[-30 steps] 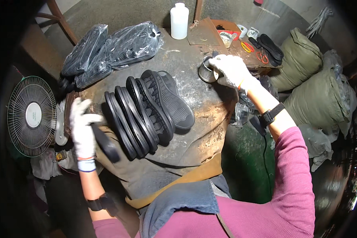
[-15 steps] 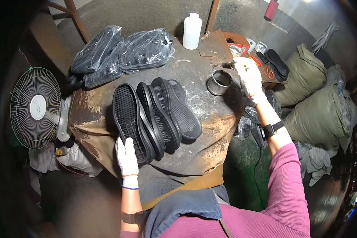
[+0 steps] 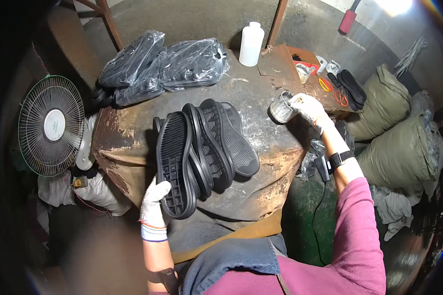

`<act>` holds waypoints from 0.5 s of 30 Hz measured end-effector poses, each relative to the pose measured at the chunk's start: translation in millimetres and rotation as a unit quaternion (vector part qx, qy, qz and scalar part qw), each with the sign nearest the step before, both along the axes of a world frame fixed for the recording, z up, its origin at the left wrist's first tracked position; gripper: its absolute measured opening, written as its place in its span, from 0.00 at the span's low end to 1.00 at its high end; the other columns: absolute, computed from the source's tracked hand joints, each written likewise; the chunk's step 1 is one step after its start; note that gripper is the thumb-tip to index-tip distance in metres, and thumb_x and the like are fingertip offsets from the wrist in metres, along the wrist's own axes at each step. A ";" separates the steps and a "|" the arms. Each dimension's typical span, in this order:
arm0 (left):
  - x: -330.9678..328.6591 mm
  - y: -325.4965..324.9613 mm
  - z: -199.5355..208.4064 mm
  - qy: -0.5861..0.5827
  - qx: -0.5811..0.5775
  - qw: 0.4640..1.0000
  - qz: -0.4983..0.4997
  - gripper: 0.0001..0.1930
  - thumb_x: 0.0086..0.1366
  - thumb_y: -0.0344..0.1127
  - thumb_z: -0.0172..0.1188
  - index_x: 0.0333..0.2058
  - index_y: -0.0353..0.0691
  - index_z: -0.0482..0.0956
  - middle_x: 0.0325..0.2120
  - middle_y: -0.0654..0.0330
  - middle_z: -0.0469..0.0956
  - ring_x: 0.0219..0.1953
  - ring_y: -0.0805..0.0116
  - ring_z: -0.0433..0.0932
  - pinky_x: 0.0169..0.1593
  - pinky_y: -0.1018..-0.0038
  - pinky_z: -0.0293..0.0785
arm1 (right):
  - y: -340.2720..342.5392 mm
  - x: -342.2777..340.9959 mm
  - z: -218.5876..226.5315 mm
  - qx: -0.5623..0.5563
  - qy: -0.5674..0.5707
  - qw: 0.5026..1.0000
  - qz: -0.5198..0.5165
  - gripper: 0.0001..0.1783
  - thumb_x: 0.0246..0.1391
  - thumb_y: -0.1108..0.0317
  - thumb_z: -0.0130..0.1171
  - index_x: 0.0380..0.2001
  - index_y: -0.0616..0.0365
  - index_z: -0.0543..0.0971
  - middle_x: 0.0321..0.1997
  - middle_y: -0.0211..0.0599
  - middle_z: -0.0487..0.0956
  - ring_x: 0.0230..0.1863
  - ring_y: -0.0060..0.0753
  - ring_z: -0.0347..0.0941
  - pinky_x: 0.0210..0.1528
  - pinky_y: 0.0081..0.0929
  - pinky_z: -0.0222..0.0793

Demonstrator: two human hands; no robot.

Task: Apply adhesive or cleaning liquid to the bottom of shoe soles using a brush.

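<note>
A row of black shoe soles (image 3: 223, 147) leans together on the worn table. My left hand (image 3: 154, 201), in a white glove, is closed on the lower edge of the nearest shoe sole (image 3: 174, 164), thumb on its ribbed inner face. That sole is tilted up, apart at its lower end from the others. My right hand (image 3: 307, 109), also gloved, is closed at the rim of a small metal cup (image 3: 282, 112). It holds a brush, mostly hidden now by the fingers and the cup; its dark bristles showed earlier.
Plastic-wrapped black bundles (image 3: 192, 64) lie at the back left, and a white bottle (image 3: 251, 44) stands behind. Orange-handled scissors (image 3: 341, 97) and another dark sole (image 3: 353, 88) are at the right. A fan (image 3: 54, 124) stands left; green sacks (image 3: 398, 137) are right.
My right hand has come down and left to the cup with the brush. My left hand has closed on the nearest sole and shifted it slightly toward me. The view has shifted slightly.
</note>
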State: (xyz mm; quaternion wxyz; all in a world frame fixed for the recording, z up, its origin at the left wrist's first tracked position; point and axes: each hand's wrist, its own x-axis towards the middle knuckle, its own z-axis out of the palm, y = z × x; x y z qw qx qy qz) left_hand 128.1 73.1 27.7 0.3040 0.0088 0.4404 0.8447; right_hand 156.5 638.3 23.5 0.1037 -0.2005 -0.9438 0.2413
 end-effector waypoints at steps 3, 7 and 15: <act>6.1 1.0 -12.3 -0.102 0.164 0.980 -0.039 0.36 0.64 0.32 0.60 0.71 0.28 0.65 0.58 0.41 0.80 0.57 0.43 0.83 0.63 0.46 0.81 | -25.5 -6.9 2.2 0.081 0.005 0.997 0.005 0.13 0.57 0.50 0.64 0.39 0.40 0.90 0.43 0.33 0.89 0.47 0.37 0.86 0.51 0.33 0.78; 9.9 22.9 8.1 -0.108 0.259 0.954 -0.103 0.45 0.63 0.39 0.65 0.74 0.27 0.58 0.69 0.37 0.69 0.69 0.35 0.70 0.69 0.30 0.66 | -53.2 -11.8 6.0 0.226 0.050 0.971 0.065 0.12 0.56 0.50 0.66 0.38 0.41 0.90 0.40 0.31 0.90 0.40 0.33 0.86 0.46 0.32 0.77; 8.3 25.3 31.6 -0.004 0.404 0.892 -0.202 0.52 0.70 0.66 0.61 0.80 0.47 0.47 0.79 0.44 0.51 0.77 0.27 0.53 0.61 0.08 0.51 | -40.4 -18.7 -8.3 -0.046 0.197 0.979 0.013 0.14 0.62 0.59 0.63 0.46 0.52 0.89 0.50 0.37 0.89 0.53 0.41 0.83 0.58 0.33 0.76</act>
